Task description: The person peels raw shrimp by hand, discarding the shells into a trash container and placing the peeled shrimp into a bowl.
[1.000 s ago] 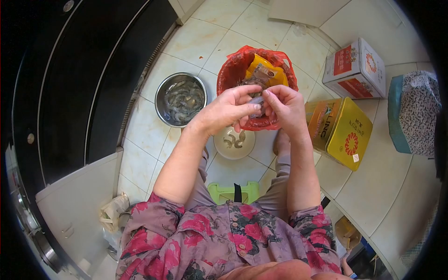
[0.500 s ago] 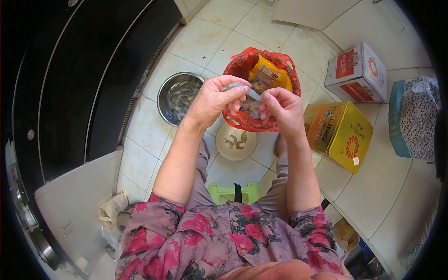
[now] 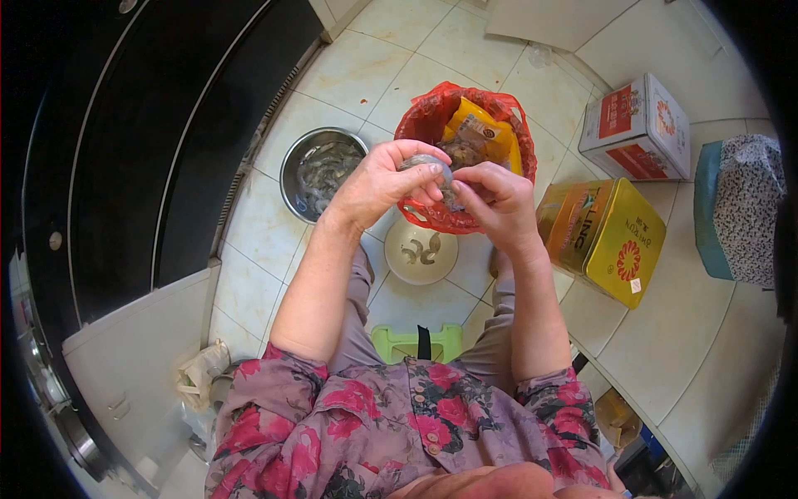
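Above the red-bagged bin [image 3: 416,125]: gray, translucent, curved shrimp [image 3: 447,178]
Left hand [image 3: 386,183]: gripping its body between thumb and fingers
Right hand [image 3: 497,202]: pinching it at the side
Yellow tin [image 3: 625,241]: lettering ends "LING"
Floor [image 3: 253,237]: bare tiles left of the white bowl [image 3: 418,276], which stands near the bin's near rim

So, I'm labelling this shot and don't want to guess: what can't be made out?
All in the head view:
Shrimp: partly hidden by the left hand and right hand.
Red bag: bottom hidden by the yellow packet and other contents.
Green stool: mostly hidden by the shirt.
Tin: any print on its white sticker is too small.
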`<move>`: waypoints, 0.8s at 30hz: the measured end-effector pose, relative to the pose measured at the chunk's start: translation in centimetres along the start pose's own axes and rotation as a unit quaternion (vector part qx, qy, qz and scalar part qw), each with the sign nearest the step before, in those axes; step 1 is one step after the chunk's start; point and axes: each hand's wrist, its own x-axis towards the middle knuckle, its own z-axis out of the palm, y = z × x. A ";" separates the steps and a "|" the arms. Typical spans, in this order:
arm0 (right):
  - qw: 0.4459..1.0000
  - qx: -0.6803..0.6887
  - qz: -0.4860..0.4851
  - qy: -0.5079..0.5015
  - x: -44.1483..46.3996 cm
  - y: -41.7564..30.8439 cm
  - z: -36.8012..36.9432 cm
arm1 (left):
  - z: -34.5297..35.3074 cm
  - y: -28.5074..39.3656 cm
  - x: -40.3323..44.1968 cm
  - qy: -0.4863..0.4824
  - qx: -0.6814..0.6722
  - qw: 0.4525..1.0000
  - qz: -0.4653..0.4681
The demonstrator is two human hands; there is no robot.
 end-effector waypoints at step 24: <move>0.986 -0.124 -0.093 0.058 0.2 -0.1 1.2 | 0.3 -0.3 0.1 0.047 -0.048 0.998 0.000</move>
